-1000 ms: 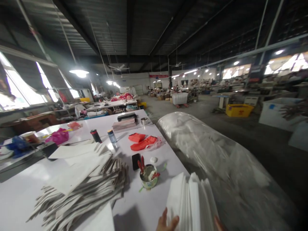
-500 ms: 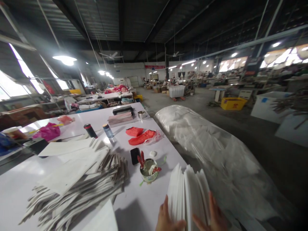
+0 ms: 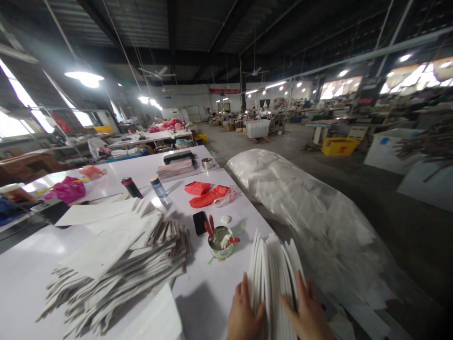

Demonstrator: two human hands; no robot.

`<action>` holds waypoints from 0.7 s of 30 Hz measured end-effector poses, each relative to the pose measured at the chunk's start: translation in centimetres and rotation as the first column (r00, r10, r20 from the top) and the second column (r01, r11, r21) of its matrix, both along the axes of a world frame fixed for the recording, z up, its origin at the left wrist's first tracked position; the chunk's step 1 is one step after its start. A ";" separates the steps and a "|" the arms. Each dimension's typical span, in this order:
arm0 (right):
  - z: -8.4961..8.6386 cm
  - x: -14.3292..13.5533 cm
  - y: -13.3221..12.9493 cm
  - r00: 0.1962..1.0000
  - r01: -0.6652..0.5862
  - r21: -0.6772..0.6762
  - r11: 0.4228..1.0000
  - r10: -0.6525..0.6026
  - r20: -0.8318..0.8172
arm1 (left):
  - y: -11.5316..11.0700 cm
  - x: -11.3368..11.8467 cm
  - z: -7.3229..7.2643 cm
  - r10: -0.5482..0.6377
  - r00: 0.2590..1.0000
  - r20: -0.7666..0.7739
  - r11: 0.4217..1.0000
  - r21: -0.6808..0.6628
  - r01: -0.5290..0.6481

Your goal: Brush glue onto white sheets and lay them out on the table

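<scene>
A bundle of white folded sheets (image 3: 274, 274) stands on edge at the near right of the white table (image 3: 201, 302). My left hand (image 3: 244, 316) presses its left side and my right hand (image 3: 307, 316) presses its right side, so both hands clasp the bundle between them. The sheets fan apart at the top. To the left lies a large slumped pile of flat white paper bags (image 3: 116, 269) with grey edges.
A round tin (image 3: 221, 241) with red-handled tools stands just beyond the bundle, beside a black phone (image 3: 200, 222). Red cloth (image 3: 207, 194), two bottles (image 3: 143, 187) and a stack of books lie farther back. A big clear plastic sack (image 3: 304, 212) lies on the floor at right.
Both hands have come up into view and closed in on the bundle's two sides. The view has tilted down and the bundle sits higher in it.
</scene>
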State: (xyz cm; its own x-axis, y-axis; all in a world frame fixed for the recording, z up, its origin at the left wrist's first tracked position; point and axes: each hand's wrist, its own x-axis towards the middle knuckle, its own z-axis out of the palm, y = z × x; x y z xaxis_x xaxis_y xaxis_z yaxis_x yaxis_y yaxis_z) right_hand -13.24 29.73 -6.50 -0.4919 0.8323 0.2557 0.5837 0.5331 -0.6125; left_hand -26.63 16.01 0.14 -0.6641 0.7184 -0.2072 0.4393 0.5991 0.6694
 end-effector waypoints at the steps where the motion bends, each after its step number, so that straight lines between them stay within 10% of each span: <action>1: 0.3 -0.2 -0.3 1.000 -0.008 -0.018 1.000 0.008 0.012 | -0.1 0.0 0.1 -0.001 1.000 -0.007 1.000 -0.004 0.001; 21: 3.4 0.5 1.6 0.936 0.093 0.005 0.996 -0.089 0.341 | 1.0 -0.6 0.2 -0.059 0.997 0.045 0.998 0.001 0.059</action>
